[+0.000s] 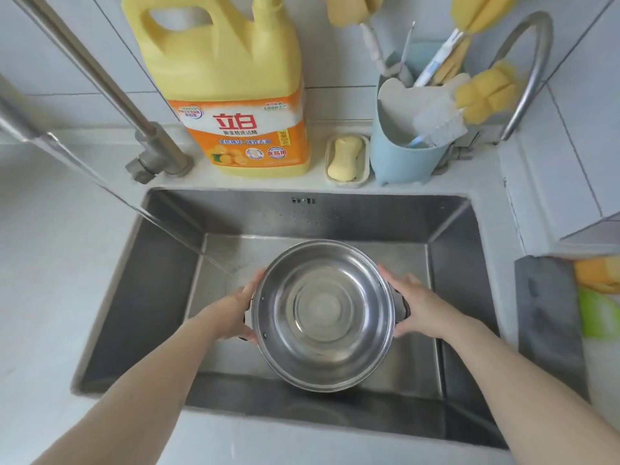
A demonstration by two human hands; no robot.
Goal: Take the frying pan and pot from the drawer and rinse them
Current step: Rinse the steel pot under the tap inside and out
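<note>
A round stainless steel pot (pixel 323 313) hangs over the middle of the steel sink (pixel 161 297), its open top facing up. My left hand (pixel 235 310) grips the dark handle on its left side. My right hand (pixel 419 303) grips the dark handle on its right side. Water runs from the faucet (pixel 100 82) at the upper left in a slanting stream (pixel 151 216) that lands on the sink floor just left of the pot. No frying pan is in view.
Behind the sink stand a big yellow detergent jug (pixel 231 95), a soap dish with a yellow bar (pixel 347 161) and a blue holder (pixel 402 142) with brushes and sponges. A second curved tap (pixel 533 72) rises at the back right. A grey cloth (pixel 550 317) lies on the right counter.
</note>
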